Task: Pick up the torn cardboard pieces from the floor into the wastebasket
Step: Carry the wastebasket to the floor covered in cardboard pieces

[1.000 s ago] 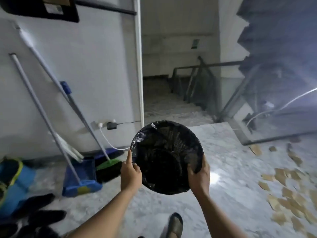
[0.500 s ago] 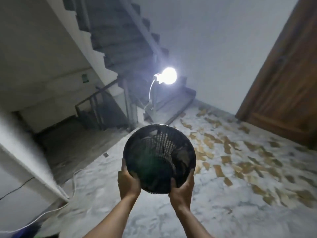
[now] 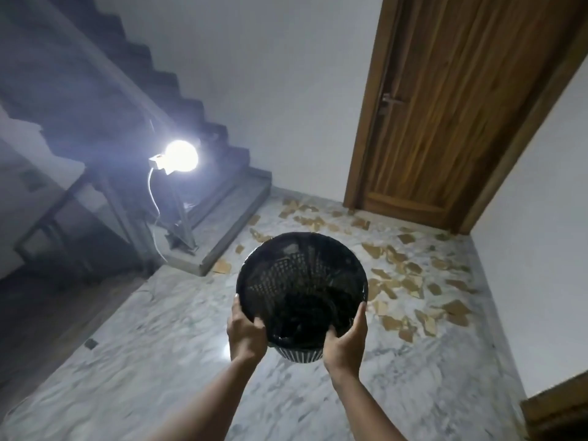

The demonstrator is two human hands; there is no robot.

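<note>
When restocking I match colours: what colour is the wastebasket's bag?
Black; the bag shows best in head view.

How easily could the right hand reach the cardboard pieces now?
Probably not yet: the right hand grips the wastebasket with the left hand, and the cardboard pieces lie on the floor ahead.

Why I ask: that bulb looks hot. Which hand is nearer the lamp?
Left. The left hand grips the wastebasket on the side facing the lamp; the right hand grips the opposite side, farther away, toward the cardboard pieces.

Marble floor (image 3: pixel 133 361), white walls (image 3: pixel 280 90), wooden door (image 3: pixel 451 106), stairs (image 3: pixel 222 198), glaring lamp (image 3: pixel 179 155).
</note>
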